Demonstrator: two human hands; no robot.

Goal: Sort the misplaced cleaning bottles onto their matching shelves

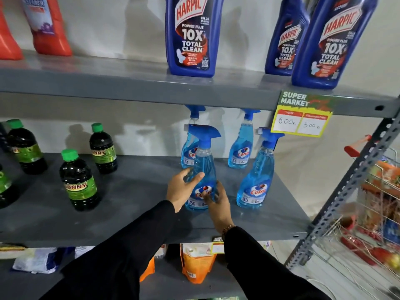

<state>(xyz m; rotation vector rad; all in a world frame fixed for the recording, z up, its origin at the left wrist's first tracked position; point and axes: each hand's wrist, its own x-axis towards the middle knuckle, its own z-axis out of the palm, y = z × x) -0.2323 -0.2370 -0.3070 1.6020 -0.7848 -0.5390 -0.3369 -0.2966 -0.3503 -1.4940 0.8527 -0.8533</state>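
A blue Colin spray bottle stands upright on the grey middle shelf, in front of three others like it. My left hand cups its left side, thumb across the front. My right hand rests its fingers on the label and lower right side. Dark bottles with green caps stand on the same shelf to the left. Blue Harpic bottles stand on the upper shelf.
Red-orange bottles stand at the upper shelf's left end. A yellow price tag hangs from that shelf's edge at right. Orange pouches and white packs lie on the lower shelf. A wire shopping cart stands beyond the right upright.
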